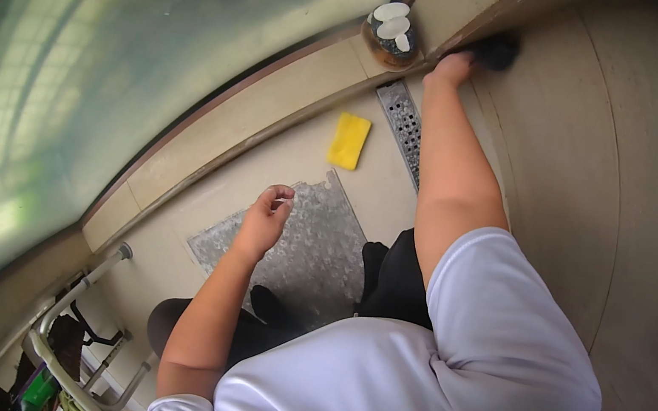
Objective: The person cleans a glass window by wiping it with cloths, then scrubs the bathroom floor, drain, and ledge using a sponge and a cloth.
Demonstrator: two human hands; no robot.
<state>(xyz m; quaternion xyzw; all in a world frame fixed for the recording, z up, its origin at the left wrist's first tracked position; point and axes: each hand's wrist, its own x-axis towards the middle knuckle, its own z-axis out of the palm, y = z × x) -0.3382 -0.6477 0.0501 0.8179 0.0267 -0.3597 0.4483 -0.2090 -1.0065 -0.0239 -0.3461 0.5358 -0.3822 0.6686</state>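
My right hand [451, 68] reaches far out to the foot of the tiled wall. Its fingers are closed on a dark, blurred thing [495, 51], perhaps a cloth or a scrubber, pressed to the wall's lower edge. Half curled, my left hand [265, 219] hangs above a grey mottled mat [315, 238], a gap between thumb and fingers and nothing seen in it. A yellow sponge [348, 141] lies flat on the floor beyond the left hand, between the mat and the ledge.
A metal drain grate [403, 131] runs along the floor beside my right forearm. On the corner of the ledge [280, 82] stands a jar [391, 39] with white oval pieces on top. A frosted window [136, 63] rises at left; a metal-framed rack [79, 286] stands lower left.
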